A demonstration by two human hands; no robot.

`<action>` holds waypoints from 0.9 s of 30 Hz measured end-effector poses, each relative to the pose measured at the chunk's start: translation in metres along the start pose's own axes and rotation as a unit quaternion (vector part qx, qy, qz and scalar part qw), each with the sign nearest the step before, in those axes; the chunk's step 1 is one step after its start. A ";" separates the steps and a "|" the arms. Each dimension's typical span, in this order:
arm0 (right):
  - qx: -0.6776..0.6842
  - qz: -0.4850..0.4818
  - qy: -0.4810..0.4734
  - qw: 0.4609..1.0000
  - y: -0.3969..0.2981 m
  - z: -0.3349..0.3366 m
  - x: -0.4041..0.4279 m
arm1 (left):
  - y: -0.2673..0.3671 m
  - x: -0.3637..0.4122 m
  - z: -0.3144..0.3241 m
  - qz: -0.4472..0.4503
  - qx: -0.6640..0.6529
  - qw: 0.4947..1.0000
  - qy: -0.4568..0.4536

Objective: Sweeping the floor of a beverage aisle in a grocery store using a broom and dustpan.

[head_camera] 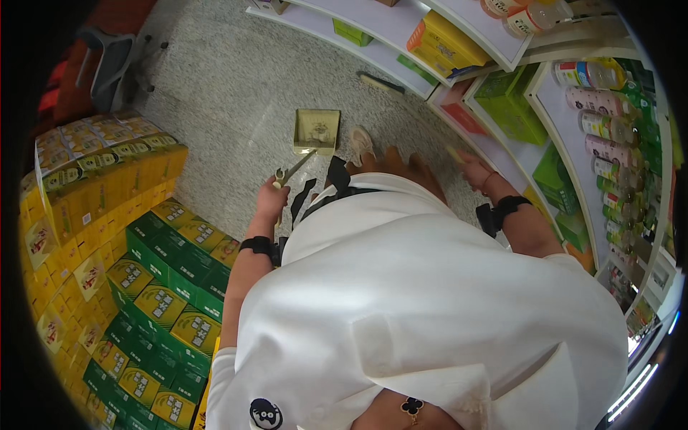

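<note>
My left hand [273, 200] is closed around the long handle [299, 164] of a dustpan. The dustpan's pale yellow tray [317, 131] rests on the speckled floor ahead of me, with some grey dirt in it. Over on the right, beside the shelves, my right hand [475, 171] grips a pale yellowish handle [456, 156], of which only a short length shows. A broom head [380, 82] with dark bristles lies farther off on the floor, by the foot of the shelving. Whether that handle joins it I cannot tell.
Stacked yellow cartons [107, 177] and green-and-yellow drink cartons [177, 269] rise close on my left. White shelves [559, 129] with bottles [607, 126] and boxes curve along the right. A grey chair [105, 64] stands at the far left. My shoe [361, 142] is near the dustpan.
</note>
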State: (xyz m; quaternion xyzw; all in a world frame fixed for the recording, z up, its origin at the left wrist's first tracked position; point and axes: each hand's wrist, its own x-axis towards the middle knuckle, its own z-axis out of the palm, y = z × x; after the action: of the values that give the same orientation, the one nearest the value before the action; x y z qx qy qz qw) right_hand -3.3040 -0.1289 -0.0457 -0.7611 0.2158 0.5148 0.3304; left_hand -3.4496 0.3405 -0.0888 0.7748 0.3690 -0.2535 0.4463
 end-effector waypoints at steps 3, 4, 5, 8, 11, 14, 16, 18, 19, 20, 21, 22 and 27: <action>0.064 -0.027 -0.053 0.996 -0.013 0.027 -0.003 | -0.020 0.001 0.003 0.009 -0.035 0.999 0.003; 0.088 -0.040 -0.091 0.991 -0.019 0.036 -0.005 | -0.027 0.001 0.003 0.014 -0.037 0.999 0.006; 0.087 -0.040 -0.088 0.991 -0.019 0.046 -0.004 | -0.034 0.002 0.003 0.020 -0.038 0.999 0.010; 0.031 -0.070 -0.089 0.993 -0.026 0.073 -0.004 | -0.040 0.001 0.004 0.013 -0.021 1.000 0.008; -0.003 -0.038 -0.103 0.994 -0.030 0.083 -0.020 | -0.030 -0.010 0.003 0.032 -0.020 0.999 0.009; 0.013 -0.093 -0.121 0.988 -0.007 0.077 -0.014 | -0.026 -0.015 0.002 0.030 -0.039 0.999 0.013; -0.012 -0.120 -0.113 0.986 -0.004 0.069 -0.039 | -0.038 -0.012 0.001 0.029 -0.049 0.998 0.017; -0.010 -0.094 -0.082 0.992 -0.006 0.062 -0.061 | -0.047 -0.016 0.001 0.032 -0.051 0.998 0.031; -0.002 -0.070 -0.051 0.996 -0.006 0.059 -0.067 | -0.052 -0.017 0.000 0.028 -0.057 0.997 0.031; -0.009 -0.068 -0.052 0.996 -0.003 0.055 -0.063 | -0.057 -0.018 0.000 0.037 -0.052 0.998 0.028; 0.004 -0.057 -0.022 0.998 0.001 0.049 -0.056 | -0.061 -0.017 -0.002 0.049 -0.045 0.997 0.025; 0.018 -0.047 0.008 0.999 0.003 0.047 -0.047 | -0.064 -0.016 -0.003 0.048 -0.032 0.998 0.014; 0.040 -0.017 0.038 0.998 0.009 0.053 -0.008 | -0.077 -0.020 -0.001 0.023 -0.066 0.997 0.016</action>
State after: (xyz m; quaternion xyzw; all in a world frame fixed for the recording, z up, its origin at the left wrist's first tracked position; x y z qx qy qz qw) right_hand -3.3467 -0.0973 -0.0542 -0.7697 0.2358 0.4711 0.3607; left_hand -3.5229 0.3595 -0.1127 0.7560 0.3742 -0.2060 0.4960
